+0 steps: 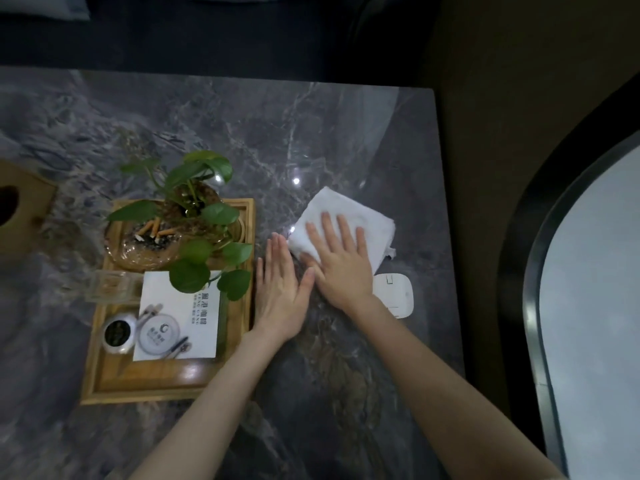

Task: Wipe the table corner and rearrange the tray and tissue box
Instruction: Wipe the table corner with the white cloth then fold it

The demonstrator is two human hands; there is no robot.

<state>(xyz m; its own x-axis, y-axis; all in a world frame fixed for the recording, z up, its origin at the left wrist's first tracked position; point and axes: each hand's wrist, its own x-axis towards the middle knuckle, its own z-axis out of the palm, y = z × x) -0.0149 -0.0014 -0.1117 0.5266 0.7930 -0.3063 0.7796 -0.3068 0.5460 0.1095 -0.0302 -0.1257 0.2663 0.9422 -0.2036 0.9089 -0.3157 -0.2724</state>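
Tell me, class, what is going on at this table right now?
A person is wiping the grey marble table with a folded white cloth, pressed flat under the right hand. The left hand rests flat against the wooden tray's right edge. The tissue box sits at the far left.

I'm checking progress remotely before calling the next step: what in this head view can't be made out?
- Tissue box: cut off by the left frame edge, so only part of it shows.
- White device: partly covered by the right hand and wrist; its type is unclear.
- Table under the white cloth: hidden, so its cleanliness is unknown.
- Card in the tray: leaves cover part of it, and the small print is unreadable.
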